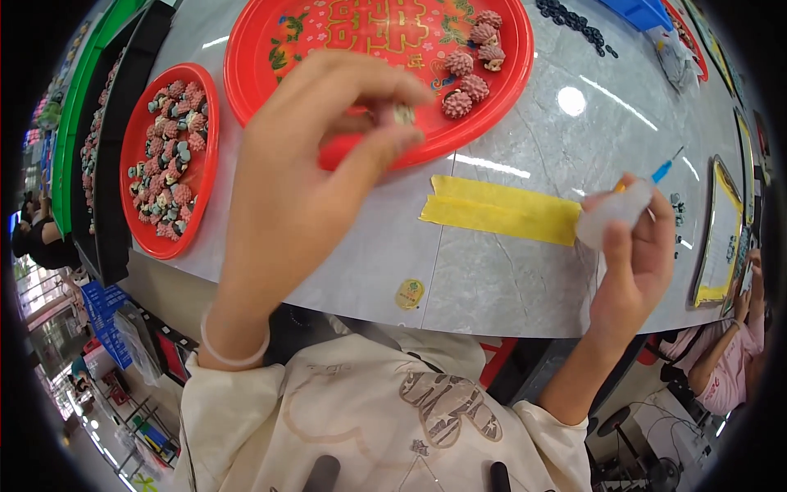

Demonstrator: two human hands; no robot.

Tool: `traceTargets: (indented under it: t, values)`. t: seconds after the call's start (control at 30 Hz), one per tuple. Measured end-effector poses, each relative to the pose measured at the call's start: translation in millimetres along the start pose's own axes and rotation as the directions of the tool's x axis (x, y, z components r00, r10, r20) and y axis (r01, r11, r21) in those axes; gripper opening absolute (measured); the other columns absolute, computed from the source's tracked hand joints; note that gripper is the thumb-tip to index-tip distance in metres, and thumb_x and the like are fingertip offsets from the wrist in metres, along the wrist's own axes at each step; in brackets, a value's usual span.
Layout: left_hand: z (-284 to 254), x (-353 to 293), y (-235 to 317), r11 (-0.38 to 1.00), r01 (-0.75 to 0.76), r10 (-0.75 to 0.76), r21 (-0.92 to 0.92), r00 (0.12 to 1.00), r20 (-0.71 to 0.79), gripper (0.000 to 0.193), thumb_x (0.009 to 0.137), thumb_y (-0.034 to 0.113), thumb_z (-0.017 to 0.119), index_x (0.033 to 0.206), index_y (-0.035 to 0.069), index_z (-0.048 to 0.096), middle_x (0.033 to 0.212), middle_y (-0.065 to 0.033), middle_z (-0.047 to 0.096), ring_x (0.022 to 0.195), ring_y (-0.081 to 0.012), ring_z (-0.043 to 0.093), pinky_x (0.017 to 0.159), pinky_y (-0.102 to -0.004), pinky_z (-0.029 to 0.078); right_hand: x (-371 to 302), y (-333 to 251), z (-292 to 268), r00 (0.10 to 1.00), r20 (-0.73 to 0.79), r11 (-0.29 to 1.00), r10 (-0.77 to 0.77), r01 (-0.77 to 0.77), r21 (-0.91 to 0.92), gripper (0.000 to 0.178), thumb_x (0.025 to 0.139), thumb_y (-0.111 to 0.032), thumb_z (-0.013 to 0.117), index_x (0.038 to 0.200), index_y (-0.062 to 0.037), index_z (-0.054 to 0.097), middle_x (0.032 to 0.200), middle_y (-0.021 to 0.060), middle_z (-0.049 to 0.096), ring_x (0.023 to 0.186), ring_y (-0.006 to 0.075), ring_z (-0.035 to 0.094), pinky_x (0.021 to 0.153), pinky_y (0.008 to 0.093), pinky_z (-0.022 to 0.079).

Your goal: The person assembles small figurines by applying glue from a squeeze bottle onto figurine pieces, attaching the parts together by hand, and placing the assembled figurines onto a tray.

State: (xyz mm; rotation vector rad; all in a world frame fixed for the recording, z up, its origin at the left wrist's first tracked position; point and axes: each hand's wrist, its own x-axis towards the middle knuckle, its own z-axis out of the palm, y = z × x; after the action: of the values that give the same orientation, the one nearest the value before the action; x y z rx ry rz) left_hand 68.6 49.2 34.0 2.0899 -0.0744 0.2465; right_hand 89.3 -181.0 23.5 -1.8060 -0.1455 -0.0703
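My left hand (pixel 287 156) is raised over the near rim of a large red tray (pixel 246 74), its thumb and fingers pinching a small pale piece (pixel 402 114). Fingers hide most of that piece, and its kind does not show. Several pink, knobbly-topped little figures (pixel 457 103) lie on the right side of this patterned tray. Over the table's right part, my right hand (pixel 635 279) is closed around a translucent white squeeze bottle (pixel 611 217). The bottle's blue needle tip (pixel 661 170) points up and away to the right.
At left, a red oval tray (pixel 211 164) holds many similar figures, beside a black bin (pixel 106 189). Yellow tape (pixel 500 209) crosses the grey table (pixel 492 287). Small dark rings (pixel 574 25) lie at the back. Another person's arm (pixel 721 353) shows at far right.
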Motion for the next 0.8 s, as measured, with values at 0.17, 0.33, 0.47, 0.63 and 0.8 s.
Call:
traceTargets:
  t: [0.17,0.33,0.47,0.63,0.8]
  values:
    - [28.6,-44.4,3.4,0.566,0.151,-0.142,-0.810,0.986,0.085,0.016,0.073,0.008,0.060,0.084,-0.001,0.052,0.090,-0.0138,0.051,0.080,-0.0189,0.055,0.064,-0.0248,0.047,-15.5,-5.4,-27.6,0.995,0.093,0.995,-0.028,0.018,0.101,0.049,0.073,-0.035,0.060,0.098,0.0051,0.047,0.076,0.0102,0.052,0.068,0.0146,0.053,0.060,0.0231,0.041]
    - [49.5,-55.6,13.2,0.461,0.278,-0.259,-0.843,0.951,0.172,0.023,0.074,0.014,0.060,0.090,0.002,0.049,0.091,-0.0143,0.050,0.080,-0.0213,0.055,0.065,-0.0264,0.047,-16.3,-10.2,-27.7,0.996,0.063,0.990,-0.056,0.047,0.131,0.053,0.061,-0.038,0.070,0.089,0.0010,0.047,0.080,0.0153,0.052,0.070,0.0163,0.052,0.061,0.0227,0.040]
    - [53.6,-57.1,0.6,0.414,0.204,-0.111,-0.887,0.979,0.173,0.021,0.074,0.010,0.059,0.090,0.002,0.049,0.093,-0.0148,0.049,0.083,-0.0219,0.055,0.067,-0.0268,0.047,-16.1,-15.3,-25.3,0.991,0.101,0.978,-0.093,0.072,0.195,0.050,0.064,-0.038,0.068,0.087,-0.0002,0.045,0.079,0.0158,0.052,0.071,0.0166,0.052,0.062,0.0229,0.040]
    - [50.6,-53.4,8.2,0.456,0.313,-0.244,-0.833,0.944,0.221,0.021,0.076,0.015,0.057,0.091,0.004,0.046,0.092,-0.0147,0.049,0.080,-0.0228,0.055,0.065,-0.0264,0.047,-16.1,-15.0,-24.9,0.965,0.241,0.989,-0.108,0.079,0.126,0.048,0.072,-0.041,0.059,0.093,-0.0006,0.045,0.084,0.0113,0.044,0.077,0.0141,0.044,0.068,0.0219,0.036]
    - [53.8,-59.2,5.3,0.326,0.275,-0.255,-0.904,0.947,0.196,0.028,0.076,0.024,0.058,0.091,0.003,0.047,0.089,-0.0137,0.050,0.075,-0.0215,0.055,0.060,-0.0247,0.046,-15.2,-13.6,-19.5,0.959,0.234,0.985,-0.158,0.138,0.102,0.047,0.074,-0.041,0.056,0.093,0.0011,0.045,0.083,0.0120,0.043,0.078,0.0152,0.045,0.068,0.0226,0.036]
